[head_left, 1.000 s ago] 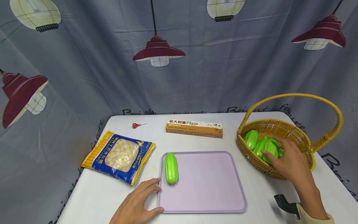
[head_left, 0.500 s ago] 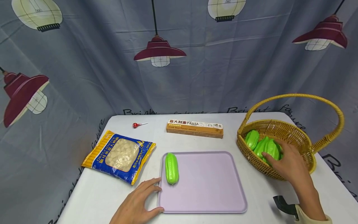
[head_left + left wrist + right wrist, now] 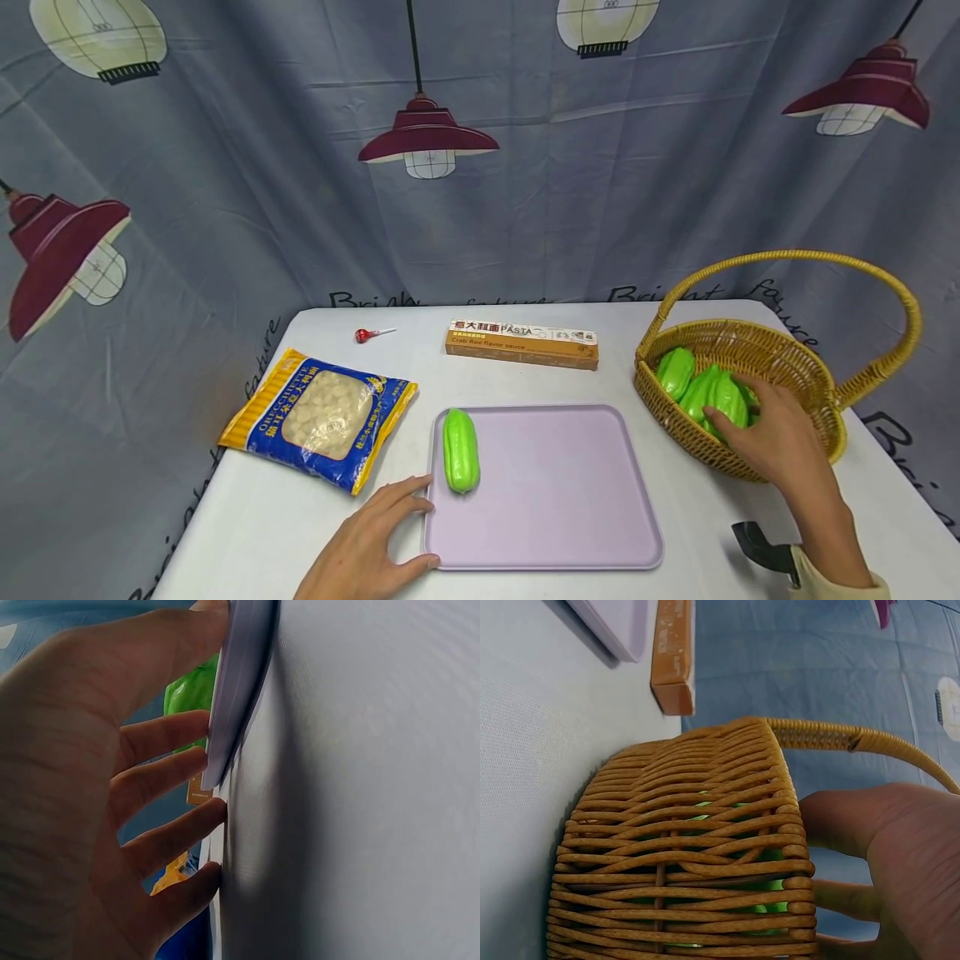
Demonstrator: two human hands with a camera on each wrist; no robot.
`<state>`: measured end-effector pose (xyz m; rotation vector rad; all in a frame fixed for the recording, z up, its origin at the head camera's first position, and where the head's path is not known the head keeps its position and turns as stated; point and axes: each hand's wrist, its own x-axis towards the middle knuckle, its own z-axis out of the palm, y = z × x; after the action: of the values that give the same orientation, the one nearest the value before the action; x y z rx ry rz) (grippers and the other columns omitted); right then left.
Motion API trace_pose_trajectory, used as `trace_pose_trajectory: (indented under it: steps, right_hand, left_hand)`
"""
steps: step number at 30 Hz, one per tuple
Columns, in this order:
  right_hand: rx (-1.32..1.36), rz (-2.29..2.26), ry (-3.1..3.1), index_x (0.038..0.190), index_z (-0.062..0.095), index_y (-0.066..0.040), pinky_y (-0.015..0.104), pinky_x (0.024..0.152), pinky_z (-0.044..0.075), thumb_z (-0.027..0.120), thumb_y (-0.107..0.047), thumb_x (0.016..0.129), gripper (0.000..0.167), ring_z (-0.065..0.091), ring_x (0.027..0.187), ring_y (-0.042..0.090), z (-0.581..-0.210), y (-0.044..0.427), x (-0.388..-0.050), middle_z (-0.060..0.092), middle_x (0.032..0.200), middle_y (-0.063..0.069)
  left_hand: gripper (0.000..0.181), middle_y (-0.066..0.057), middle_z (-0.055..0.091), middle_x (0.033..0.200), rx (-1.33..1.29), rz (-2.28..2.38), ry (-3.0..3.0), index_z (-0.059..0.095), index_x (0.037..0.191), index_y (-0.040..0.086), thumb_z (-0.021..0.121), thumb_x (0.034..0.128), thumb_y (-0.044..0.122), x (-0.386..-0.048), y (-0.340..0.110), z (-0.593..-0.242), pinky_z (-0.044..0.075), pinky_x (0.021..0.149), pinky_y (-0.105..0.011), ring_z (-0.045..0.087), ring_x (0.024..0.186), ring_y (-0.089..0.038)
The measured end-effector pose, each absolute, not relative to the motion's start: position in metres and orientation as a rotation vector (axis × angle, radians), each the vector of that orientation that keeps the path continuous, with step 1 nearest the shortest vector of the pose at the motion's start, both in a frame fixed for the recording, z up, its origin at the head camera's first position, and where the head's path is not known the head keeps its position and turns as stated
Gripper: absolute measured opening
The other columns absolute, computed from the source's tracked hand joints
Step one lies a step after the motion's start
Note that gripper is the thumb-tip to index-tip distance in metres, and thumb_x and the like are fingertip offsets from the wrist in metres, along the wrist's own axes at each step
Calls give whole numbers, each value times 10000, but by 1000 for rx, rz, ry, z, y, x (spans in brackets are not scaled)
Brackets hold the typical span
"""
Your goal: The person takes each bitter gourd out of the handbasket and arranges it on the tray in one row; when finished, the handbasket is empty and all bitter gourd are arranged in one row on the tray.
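Note:
My left hand (image 3: 367,542) rests at the near-left edge of a lilac tray (image 3: 555,500), its fingers spread and the fingertips and thumb touching the rim. On the tray's left side lies a green, ribbed, long vegetable (image 3: 461,452). My right hand (image 3: 780,429) reaches into a wicker basket (image 3: 690,437) on the right. Its thumb and fingers hold a green ribbed vegetable (image 3: 726,402) between them. Beside that sits another green vegetable (image 3: 676,373) against the basket's left wall. In the right wrist view the basket's weave hides the fingertips.
A blue and yellow pasta bag (image 3: 322,421) lies left of the tray. Behind it is a red lollipop (image 3: 363,336). A pasta box (image 3: 521,346) lies behind the tray. The basket's tall handle (image 3: 795,255) arches above the basket, beyond the right hand. A grey curtain (image 3: 480,225) hangs behind the table.
The right hand has shifted very slightly within the basket, its thumb staying against the green vegetable. The left hand, tray and other things look unmoved.

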<state>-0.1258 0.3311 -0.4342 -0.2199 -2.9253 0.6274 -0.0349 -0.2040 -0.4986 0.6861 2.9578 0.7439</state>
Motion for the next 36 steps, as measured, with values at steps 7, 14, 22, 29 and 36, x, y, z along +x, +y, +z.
trace_pose_trajectory:
  steps: [7,14,22,29,36]
  right_hand:
    - [-197,634,-2892,1542,440,62,823,843,464,774,-360,981,777,489,1139,651,-433,330,-124,449,1353,443]
    - [-146,651,-2811,1541,471,60,818,840,471,791,-336,968,767,551,1139,634,-428,327,-125,451,1440,459]
    - [-162,656,-2762,1565,470,30,827,836,476,782,-360,968,779,525,1169,639,-419,318,-123,447,1469,447]
    - [-153,684,-2716,1578,478,-4,809,834,479,785,-377,962,782,548,1172,605,-411,308,-119,474,1451,417]
    - [-96,724,-2674,1562,502,-15,799,863,473,800,-347,956,752,567,1183,573,-410,300,-118,502,1468,378]
  left_hand:
    - [499,111,561,1571,690,741,2961,703,1230,315,813,876,649,-35,-204,-498,546,1157,-448,582,1395,-184]
    - [499,121,558,1570,677,733,2957,698,1228,327,799,879,669,-35,-204,-498,546,1158,-446,577,1400,-179]
    - [488,124,567,1564,705,739,2979,701,1215,327,814,872,656,-34,-204,-500,552,1150,-446,583,1392,-174]
    - [500,124,561,1569,687,725,2971,702,1221,325,804,874,669,-35,-204,-499,546,1157,-444,579,1400,-180]
    - [511,124,555,1575,669,727,2957,702,1230,329,784,879,690,-35,-204,-499,542,1163,-441,575,1406,-178]
